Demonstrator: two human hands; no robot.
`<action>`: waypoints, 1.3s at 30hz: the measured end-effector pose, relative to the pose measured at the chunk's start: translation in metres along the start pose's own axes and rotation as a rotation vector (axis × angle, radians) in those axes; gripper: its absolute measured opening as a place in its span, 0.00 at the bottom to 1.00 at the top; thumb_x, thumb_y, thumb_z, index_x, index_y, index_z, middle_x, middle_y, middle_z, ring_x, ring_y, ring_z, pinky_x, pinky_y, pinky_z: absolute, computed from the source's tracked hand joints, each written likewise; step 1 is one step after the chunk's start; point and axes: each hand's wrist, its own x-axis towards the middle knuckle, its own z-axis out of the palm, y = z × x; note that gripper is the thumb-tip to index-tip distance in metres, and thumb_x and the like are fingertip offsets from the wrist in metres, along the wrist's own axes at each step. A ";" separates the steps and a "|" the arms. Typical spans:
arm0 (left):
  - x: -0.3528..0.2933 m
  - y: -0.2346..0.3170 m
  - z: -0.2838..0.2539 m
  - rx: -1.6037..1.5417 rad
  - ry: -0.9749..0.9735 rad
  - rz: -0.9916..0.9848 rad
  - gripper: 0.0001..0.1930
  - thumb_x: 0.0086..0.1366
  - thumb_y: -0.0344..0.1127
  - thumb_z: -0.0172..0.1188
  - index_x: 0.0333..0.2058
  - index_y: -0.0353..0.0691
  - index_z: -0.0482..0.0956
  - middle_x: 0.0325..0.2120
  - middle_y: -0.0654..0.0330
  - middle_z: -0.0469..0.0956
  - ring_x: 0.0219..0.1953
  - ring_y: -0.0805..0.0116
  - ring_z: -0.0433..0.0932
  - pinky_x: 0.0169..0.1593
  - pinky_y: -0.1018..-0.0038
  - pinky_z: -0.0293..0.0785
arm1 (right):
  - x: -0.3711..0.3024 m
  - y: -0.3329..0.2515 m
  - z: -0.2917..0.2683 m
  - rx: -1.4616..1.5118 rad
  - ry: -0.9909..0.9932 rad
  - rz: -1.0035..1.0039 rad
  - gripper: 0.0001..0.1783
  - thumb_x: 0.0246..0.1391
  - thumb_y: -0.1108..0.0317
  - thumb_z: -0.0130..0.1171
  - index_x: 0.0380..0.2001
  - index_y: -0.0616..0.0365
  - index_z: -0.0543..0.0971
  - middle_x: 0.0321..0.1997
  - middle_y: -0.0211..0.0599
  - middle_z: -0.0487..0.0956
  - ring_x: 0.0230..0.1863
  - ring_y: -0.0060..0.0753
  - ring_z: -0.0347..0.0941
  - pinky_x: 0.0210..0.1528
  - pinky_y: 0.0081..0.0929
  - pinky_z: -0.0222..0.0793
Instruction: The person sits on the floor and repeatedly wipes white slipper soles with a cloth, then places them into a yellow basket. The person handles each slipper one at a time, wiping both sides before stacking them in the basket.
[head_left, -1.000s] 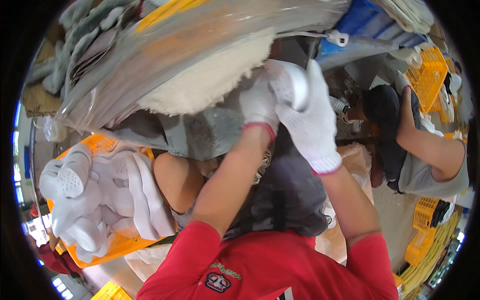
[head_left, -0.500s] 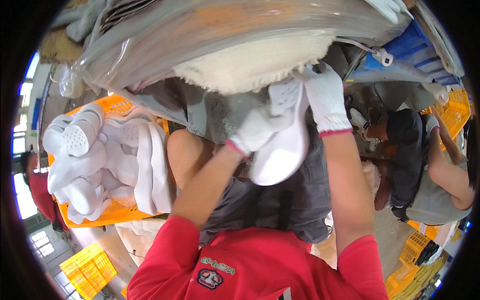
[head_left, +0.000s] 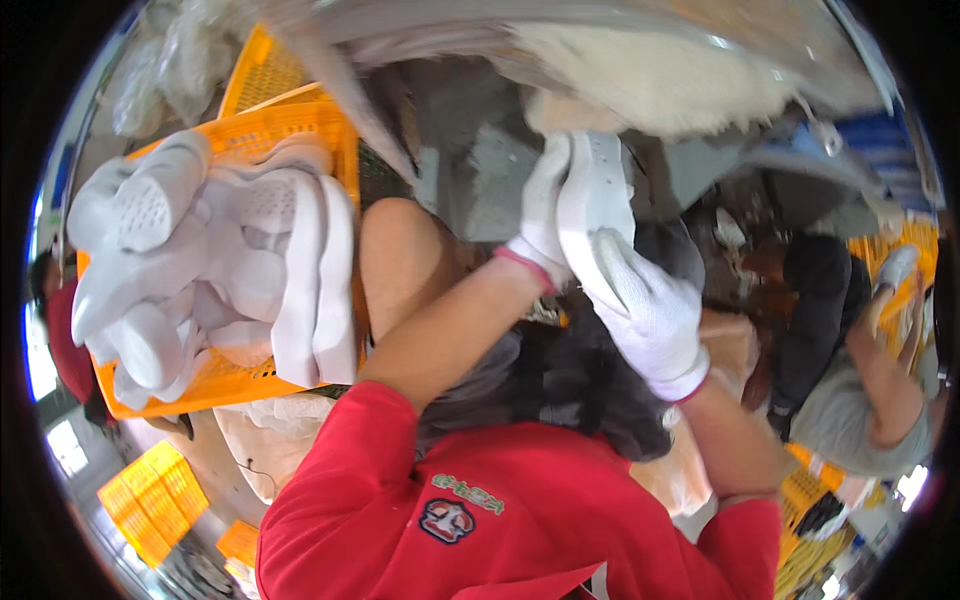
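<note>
A white perforated foam clog [head_left: 592, 195] stands tilted on its side in front of me, its sidewall showing. My left hand [head_left: 543, 205], in a white knit glove with a red cuff, is closed along its left edge. My right hand [head_left: 655, 315], gloved the same way, grips its near end with the fingers on top. Just beyond the far end hangs a cream fluffy buffing pad [head_left: 660, 80]; whether the clog touches it I cannot tell. At my left, more white clogs [head_left: 240, 240] are heaped in an orange plastic crate [head_left: 300, 122].
A grey, plastic-covered machine hood [head_left: 440, 25] arches over the pad. Another person [head_left: 860, 390] sits at the right beside orange crates. Stacked yellow crates [head_left: 155, 500] stand on the floor at lower left. A person in red [head_left: 68, 340] is at the far left.
The clog has turned from sole-up slant to edge-on. My right hand has come down from its far end to its near end; my left hand has moved up its left side.
</note>
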 end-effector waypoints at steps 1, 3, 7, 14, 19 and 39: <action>0.006 0.003 0.001 -0.049 0.045 0.008 0.31 0.76 0.66 0.55 0.57 0.43 0.80 0.44 0.54 0.84 0.44 0.53 0.84 0.47 0.57 0.84 | 0.019 -0.001 0.011 -0.048 0.133 -0.021 0.33 0.55 0.67 0.71 0.66 0.51 0.82 0.61 0.38 0.87 0.46 0.35 0.89 0.40 0.32 0.85; 0.030 0.016 0.004 0.060 -0.031 0.226 0.28 0.78 0.61 0.53 0.57 0.42 0.80 0.47 0.52 0.84 0.47 0.52 0.84 0.50 0.56 0.83 | 0.058 0.004 0.025 -0.071 0.036 0.178 0.31 0.60 0.66 0.69 0.67 0.44 0.82 0.56 0.41 0.88 0.46 0.39 0.89 0.40 0.35 0.85; 0.048 0.026 -0.002 0.429 0.420 0.307 0.32 0.81 0.59 0.44 0.63 0.35 0.77 0.56 0.48 0.82 0.58 0.51 0.82 0.62 0.57 0.79 | 0.078 0.010 0.019 -0.061 -0.078 0.319 0.27 0.63 0.62 0.67 0.66 0.38 0.80 0.42 0.37 0.88 0.35 0.44 0.86 0.33 0.38 0.82; 0.034 -0.013 -0.013 1.206 0.316 0.843 0.27 0.84 0.54 0.43 0.58 0.38 0.80 0.46 0.49 0.87 0.50 0.50 0.87 0.59 0.58 0.80 | 0.067 0.000 0.024 -0.135 0.021 0.436 0.22 0.60 0.61 0.74 0.56 0.52 0.87 0.42 0.48 0.89 0.39 0.48 0.88 0.41 0.39 0.84; 0.042 -0.023 -0.033 0.527 0.136 0.383 0.23 0.80 0.53 0.53 0.62 0.43 0.75 0.49 0.49 0.86 0.48 0.50 0.88 0.56 0.58 0.84 | 0.110 0.016 0.022 0.061 -0.303 0.445 0.17 0.56 0.51 0.74 0.43 0.49 0.91 0.39 0.50 0.88 0.39 0.54 0.86 0.45 0.38 0.83; 0.050 0.008 -0.021 0.133 0.001 0.080 0.39 0.73 0.80 0.45 0.53 0.47 0.78 0.27 0.48 0.80 0.29 0.44 0.84 0.37 0.38 0.85 | 0.024 -0.047 -0.011 0.201 -0.240 0.685 0.52 0.44 0.56 0.83 0.70 0.67 0.73 0.62 0.62 0.82 0.59 0.63 0.82 0.61 0.48 0.80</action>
